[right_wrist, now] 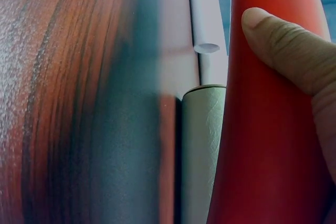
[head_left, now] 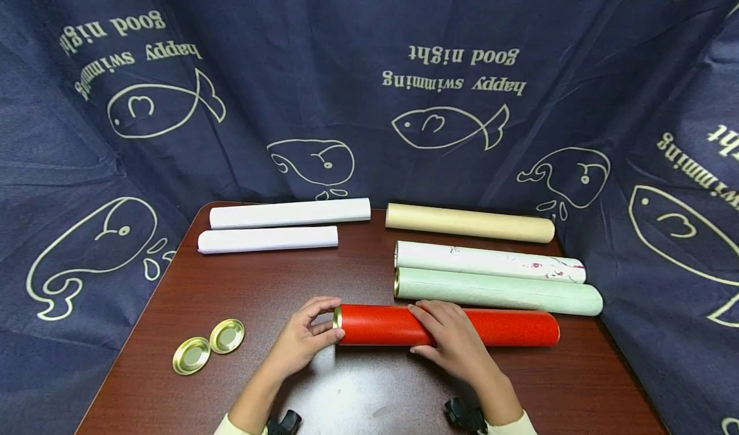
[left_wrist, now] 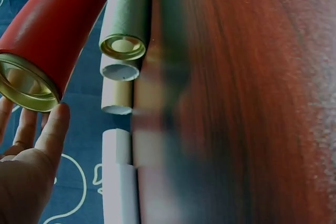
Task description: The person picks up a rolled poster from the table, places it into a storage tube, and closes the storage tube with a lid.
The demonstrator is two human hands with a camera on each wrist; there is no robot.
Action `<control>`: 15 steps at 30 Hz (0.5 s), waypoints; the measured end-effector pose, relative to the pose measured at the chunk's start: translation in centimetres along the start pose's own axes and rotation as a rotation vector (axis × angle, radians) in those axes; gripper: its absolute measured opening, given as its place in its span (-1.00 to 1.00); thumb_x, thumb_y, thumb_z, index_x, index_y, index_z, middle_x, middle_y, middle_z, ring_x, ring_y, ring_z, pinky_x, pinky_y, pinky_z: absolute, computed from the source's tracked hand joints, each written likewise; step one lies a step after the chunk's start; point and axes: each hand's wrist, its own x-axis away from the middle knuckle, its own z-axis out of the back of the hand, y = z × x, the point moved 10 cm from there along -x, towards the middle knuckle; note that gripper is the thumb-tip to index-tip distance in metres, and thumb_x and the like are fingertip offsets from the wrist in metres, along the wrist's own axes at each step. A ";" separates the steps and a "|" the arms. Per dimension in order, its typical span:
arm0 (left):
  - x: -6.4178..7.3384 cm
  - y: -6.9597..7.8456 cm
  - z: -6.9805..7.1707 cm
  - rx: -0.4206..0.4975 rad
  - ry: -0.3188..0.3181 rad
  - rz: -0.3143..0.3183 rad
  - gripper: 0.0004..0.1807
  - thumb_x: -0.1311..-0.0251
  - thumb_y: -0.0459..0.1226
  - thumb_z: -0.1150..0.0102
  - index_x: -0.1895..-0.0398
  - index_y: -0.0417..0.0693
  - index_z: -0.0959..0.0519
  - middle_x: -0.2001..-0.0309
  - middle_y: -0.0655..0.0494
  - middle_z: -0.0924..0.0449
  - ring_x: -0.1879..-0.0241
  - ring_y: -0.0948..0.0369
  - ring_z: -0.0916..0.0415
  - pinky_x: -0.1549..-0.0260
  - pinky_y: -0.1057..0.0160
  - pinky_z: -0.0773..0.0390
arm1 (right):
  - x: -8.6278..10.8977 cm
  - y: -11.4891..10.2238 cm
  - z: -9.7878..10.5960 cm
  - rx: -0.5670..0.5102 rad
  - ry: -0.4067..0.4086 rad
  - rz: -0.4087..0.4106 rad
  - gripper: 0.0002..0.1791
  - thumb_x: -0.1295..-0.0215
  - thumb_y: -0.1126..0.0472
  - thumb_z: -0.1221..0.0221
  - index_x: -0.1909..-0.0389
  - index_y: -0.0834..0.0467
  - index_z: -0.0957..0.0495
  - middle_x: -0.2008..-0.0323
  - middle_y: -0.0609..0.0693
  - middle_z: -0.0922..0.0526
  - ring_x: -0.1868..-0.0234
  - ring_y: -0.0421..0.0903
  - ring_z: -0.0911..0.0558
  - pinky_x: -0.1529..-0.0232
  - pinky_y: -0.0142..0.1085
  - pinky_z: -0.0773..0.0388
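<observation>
A red cardboard tube (head_left: 381,324) with a gold metal rim (left_wrist: 31,100) at its left end lies sideways in front of me. My right hand (head_left: 453,339) grips it near the middle, thumb on the near side and fingers over the top. At the rimmed end, my left hand (head_left: 306,335) pinches the tube's edge between thumb and fingers. The left wrist view shows the thumb touching the rim; whether a lid sits in that end I cannot tell. Two round gold lids (head_left: 192,355) lie side by side on the table at the left.
Behind the red tube lie a pale green tube (head_left: 496,289), a white flowered tube (head_left: 485,260) and a cream tube (head_left: 467,222). Two white paper rolls (head_left: 271,239) lie at the back left of the brown table (head_left: 260,287). A dark blue curtain (head_left: 346,69) surrounds the table.
</observation>
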 end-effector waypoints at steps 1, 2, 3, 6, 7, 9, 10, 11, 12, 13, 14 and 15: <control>0.0 0.0 0.0 -0.003 -0.003 0.002 -0.45 -0.09 -0.47 -0.40 -0.18 -0.36 -0.48 -0.16 -0.24 -0.43 -0.15 0.20 -0.42 -0.04 0.17 -0.58 | 0.0 0.0 0.0 0.000 -0.001 0.000 -0.14 0.18 -0.13 -0.52 -0.20 0.13 -0.53 -0.05 0.08 -0.59 -0.05 0.09 -0.56 -0.05 0.03 -0.48; 0.1 -0.1 0.0 -0.011 -0.006 0.003 -0.44 -0.10 -0.46 -0.41 -0.20 -0.35 -0.48 -0.17 -0.26 -0.43 -0.15 0.19 -0.42 -0.05 0.15 -0.58 | 0.0 0.0 0.0 -0.001 -0.002 0.000 -0.14 0.17 -0.13 -0.52 -0.20 0.13 -0.53 -0.05 0.08 -0.59 -0.05 0.09 -0.56 -0.05 0.03 -0.48; 0.2 -0.1 0.0 -0.016 -0.009 0.007 -0.43 -0.10 -0.45 -0.41 -0.21 -0.34 -0.47 -0.19 -0.26 -0.42 -0.17 0.17 -0.41 -0.05 0.13 -0.58 | 0.0 0.0 0.0 -0.001 -0.002 0.001 -0.14 0.17 -0.14 -0.51 -0.20 0.13 -0.53 -0.06 0.08 -0.59 -0.05 0.09 -0.56 -0.05 0.03 -0.48; 0.5 -0.2 0.3 -0.027 -0.026 0.005 -0.39 -0.13 -0.45 -0.39 -0.26 -0.35 -0.42 -0.23 -0.31 -0.37 -0.22 0.02 -0.39 -0.07 0.04 -0.57 | 0.0 0.0 0.0 -0.001 -0.001 0.003 -0.14 0.16 -0.15 -0.51 -0.21 0.13 -0.53 -0.06 0.08 -0.59 -0.06 0.09 -0.56 -0.05 0.03 -0.48; 0.6 -0.2 0.5 -0.031 -0.031 0.003 -0.39 -0.13 -0.46 -0.38 -0.27 -0.36 -0.41 -0.24 -0.32 -0.36 -0.22 -0.05 -0.38 -0.06 0.02 -0.56 | 0.0 0.0 0.0 -0.001 -0.001 0.004 -0.14 0.16 -0.15 -0.50 -0.21 0.13 -0.52 -0.06 0.08 -0.59 -0.06 0.09 -0.56 -0.05 0.03 -0.48; 0.8 -0.3 0.7 -0.032 -0.042 0.006 -0.38 -0.14 -0.47 -0.37 -0.28 -0.37 -0.40 -0.25 -0.30 -0.36 -0.22 -0.16 -0.36 -0.06 -0.01 -0.56 | 0.0 0.0 0.0 -0.003 -0.001 0.004 -0.14 0.15 -0.15 -0.50 -0.21 0.13 -0.52 -0.06 0.08 -0.59 -0.06 0.09 -0.56 -0.05 0.03 -0.48; 0.9 -0.3 0.8 -0.033 -0.051 0.006 -0.38 -0.14 -0.47 -0.36 -0.28 -0.37 -0.39 -0.24 -0.30 -0.36 -0.21 -0.19 -0.36 -0.06 -0.01 -0.56 | 0.0 0.0 0.0 -0.002 0.000 0.004 -0.14 0.15 -0.15 -0.50 -0.21 0.13 -0.52 -0.06 0.08 -0.59 -0.06 0.09 -0.56 -0.05 0.03 -0.48; 1.0 -0.4 0.8 -0.032 -0.060 0.010 -0.39 -0.14 -0.47 -0.36 -0.28 -0.37 -0.40 -0.24 -0.28 -0.36 -0.20 -0.21 -0.37 -0.06 -0.02 -0.56 | 0.0 0.0 0.0 -0.001 0.000 0.003 -0.14 0.16 -0.15 -0.50 -0.21 0.13 -0.52 -0.06 0.08 -0.59 -0.06 0.09 -0.56 -0.05 0.02 -0.48; 1.0 -0.4 0.7 -0.032 -0.068 0.015 -0.39 -0.14 -0.47 -0.37 -0.28 -0.36 -0.40 -0.23 -0.27 -0.37 -0.19 -0.21 -0.38 -0.06 -0.03 -0.55 | 0.0 0.0 0.0 0.000 0.000 0.003 -0.14 0.16 -0.15 -0.50 -0.21 0.13 -0.52 -0.06 0.08 -0.59 -0.06 0.09 -0.56 -0.05 0.02 -0.48; 1.0 -0.4 0.7 -0.031 -0.078 0.019 -0.39 -0.14 -0.46 -0.37 -0.27 -0.35 -0.40 -0.23 -0.26 -0.38 -0.18 -0.20 -0.39 -0.07 -0.03 -0.55 | 0.0 0.0 -0.1 -0.002 0.001 0.002 -0.14 0.16 -0.15 -0.51 -0.21 0.13 -0.52 -0.06 0.08 -0.59 -0.06 0.09 -0.56 -0.05 0.02 -0.48; 1.0 -0.5 0.6 -0.029 -0.085 0.024 -0.40 -0.15 -0.45 -0.37 -0.27 -0.34 -0.41 -0.22 -0.25 -0.38 -0.18 -0.18 -0.40 -0.08 -0.04 -0.54 | 0.0 0.0 0.0 -0.002 0.002 0.002 -0.14 0.16 -0.15 -0.51 -0.21 0.13 -0.53 -0.06 0.08 -0.59 -0.06 0.09 -0.56 -0.05 0.02 -0.48; 1.0 -0.5 0.5 -0.027 -0.090 0.028 -0.40 -0.15 -0.44 -0.37 -0.27 -0.34 -0.41 -0.22 -0.25 -0.38 -0.17 -0.15 -0.41 -0.08 -0.05 -0.53 | 0.0 0.0 0.0 -0.004 0.004 0.003 -0.14 0.17 -0.14 -0.51 -0.20 0.13 -0.53 -0.06 0.08 -0.59 -0.05 0.09 -0.56 -0.05 0.02 -0.48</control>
